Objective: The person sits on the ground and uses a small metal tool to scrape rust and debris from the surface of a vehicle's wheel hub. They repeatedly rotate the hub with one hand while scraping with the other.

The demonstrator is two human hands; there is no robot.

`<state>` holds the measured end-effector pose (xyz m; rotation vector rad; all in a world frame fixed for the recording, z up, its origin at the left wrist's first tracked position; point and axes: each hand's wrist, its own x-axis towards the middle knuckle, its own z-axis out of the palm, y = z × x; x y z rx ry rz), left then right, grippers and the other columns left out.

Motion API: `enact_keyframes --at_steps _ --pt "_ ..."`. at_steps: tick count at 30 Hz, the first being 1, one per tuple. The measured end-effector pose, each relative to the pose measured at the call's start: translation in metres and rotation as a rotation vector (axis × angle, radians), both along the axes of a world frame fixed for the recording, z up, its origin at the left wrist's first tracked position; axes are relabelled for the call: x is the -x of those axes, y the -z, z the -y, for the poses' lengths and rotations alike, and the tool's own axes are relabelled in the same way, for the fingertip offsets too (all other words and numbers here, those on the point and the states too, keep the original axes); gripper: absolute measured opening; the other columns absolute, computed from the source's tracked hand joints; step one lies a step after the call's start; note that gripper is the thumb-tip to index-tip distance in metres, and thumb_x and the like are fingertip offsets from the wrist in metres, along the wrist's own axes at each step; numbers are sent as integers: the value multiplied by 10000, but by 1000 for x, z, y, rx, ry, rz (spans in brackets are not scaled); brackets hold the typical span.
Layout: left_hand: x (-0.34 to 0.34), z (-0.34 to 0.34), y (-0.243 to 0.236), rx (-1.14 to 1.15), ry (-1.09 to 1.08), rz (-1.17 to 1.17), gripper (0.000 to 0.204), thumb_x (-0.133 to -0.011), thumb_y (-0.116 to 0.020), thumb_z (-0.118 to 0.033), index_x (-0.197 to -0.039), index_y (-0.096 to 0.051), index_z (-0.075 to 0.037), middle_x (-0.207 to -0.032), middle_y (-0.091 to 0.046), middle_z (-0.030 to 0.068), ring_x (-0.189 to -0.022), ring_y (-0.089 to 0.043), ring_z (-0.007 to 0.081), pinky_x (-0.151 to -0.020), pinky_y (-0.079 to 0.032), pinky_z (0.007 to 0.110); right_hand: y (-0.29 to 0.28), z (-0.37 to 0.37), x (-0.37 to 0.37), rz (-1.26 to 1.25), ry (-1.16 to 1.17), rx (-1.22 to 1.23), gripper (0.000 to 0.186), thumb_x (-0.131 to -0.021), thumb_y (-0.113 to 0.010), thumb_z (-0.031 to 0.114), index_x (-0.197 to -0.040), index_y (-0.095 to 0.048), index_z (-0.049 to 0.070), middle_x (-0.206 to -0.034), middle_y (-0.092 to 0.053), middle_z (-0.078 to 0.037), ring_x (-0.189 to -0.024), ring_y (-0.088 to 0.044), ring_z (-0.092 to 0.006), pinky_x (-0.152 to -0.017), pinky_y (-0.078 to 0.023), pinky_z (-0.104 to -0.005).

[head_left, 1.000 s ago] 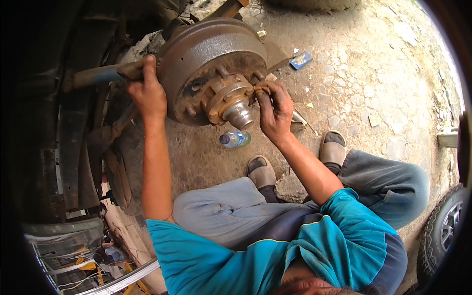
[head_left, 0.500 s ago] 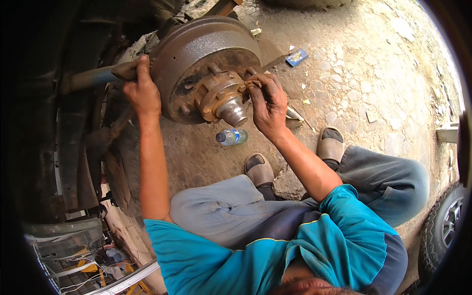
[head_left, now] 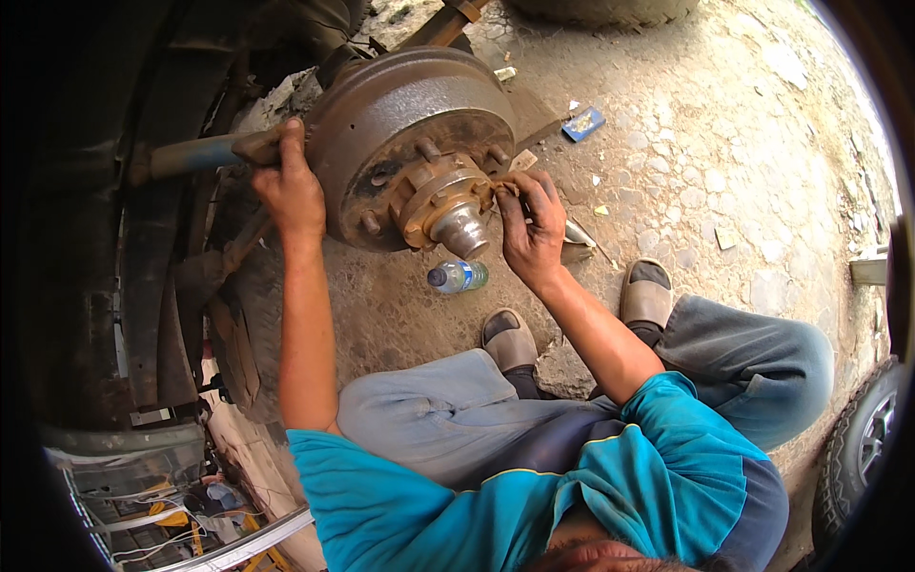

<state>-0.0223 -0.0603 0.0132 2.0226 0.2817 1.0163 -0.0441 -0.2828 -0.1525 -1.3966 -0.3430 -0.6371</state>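
A rusty brake drum (head_left: pixel 410 105) with a hub (head_left: pixel 443 195) in its middle is mounted in front of me, studs around the hub and a shiny rounded end facing me. My left hand (head_left: pixel 293 195) grips the drum's left rear edge, some of its fingers hidden behind. At the hub's right edge, my right hand (head_left: pixel 536 229) is closed, thumb and fingers pinching a small rusty piece (head_left: pixel 510 189) whose exact kind I cannot make out.
A blue shock absorber (head_left: pixel 195 154) runs left of the drum. Below the hub lies a plastic bottle (head_left: pixel 457 276); a blue box (head_left: pixel 582 124) lies farther off. A stone (head_left: pixel 565 370) sits between my sandalled feet. At the right edge stands a tyre (head_left: pixel 858 448).
The whole view has shifted, so the drum appears slightly lower and to the right. My right hand's fingertips have moved slightly away from the hub. The left hand keeps its place on the drum.
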Motion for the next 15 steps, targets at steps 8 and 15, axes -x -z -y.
enact_keyframes --at_steps 8,15 --pt "-1 -1 -1 -10 19 18 368 -987 -709 -242 -1098 -729 108 -1031 -745 93 -954 -659 144 -876 -514 322 10 -2 -1 -16 17 20 152 -929 -677 -45 -1075 -690 -3 -1002 -650 -150 -789 -690 -242 -679 -545 -345" --pt "3 5 -2 41 -1 -6 370 -983 -711 -244 -1080 -734 112 -1060 -750 110 -965 -658 138 -888 -509 308 1 0 -1 -22 -26 -4 158 -926 -678 -54 -1073 -694 1 -1001 -664 -141 -828 -701 -232 -682 -557 -336"
